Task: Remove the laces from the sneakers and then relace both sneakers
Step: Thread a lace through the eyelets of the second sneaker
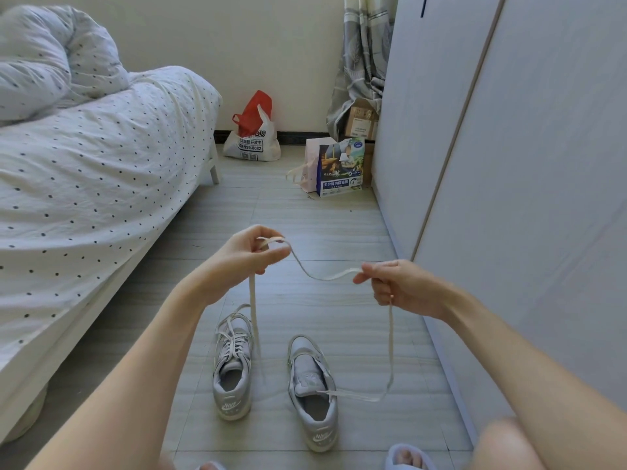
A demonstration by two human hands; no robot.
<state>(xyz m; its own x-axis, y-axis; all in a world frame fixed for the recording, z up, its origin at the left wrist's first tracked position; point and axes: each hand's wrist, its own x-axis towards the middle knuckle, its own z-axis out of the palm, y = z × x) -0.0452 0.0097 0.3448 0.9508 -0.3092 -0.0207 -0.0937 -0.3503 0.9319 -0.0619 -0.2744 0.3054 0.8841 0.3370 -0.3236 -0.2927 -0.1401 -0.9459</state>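
So I was perhaps a quarter through: the right sneaker (314, 391) on the floor (305, 212) looked nearly stripped, its lace (322, 274) trailing from near the tongue, while the left sneaker (232, 364) remained laced. My left hand (251, 256) pinched one stretch of the lace between curled fingers; my right hand (400, 286) gripped another.

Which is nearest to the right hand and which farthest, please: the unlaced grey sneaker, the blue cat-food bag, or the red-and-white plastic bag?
From the right hand:
1. Unlaced grey sneaker, below on the floor.
2. Blue cat-food bag, ahead by the wardrobe.
3. Red-and-white plastic bag, against the far wall.
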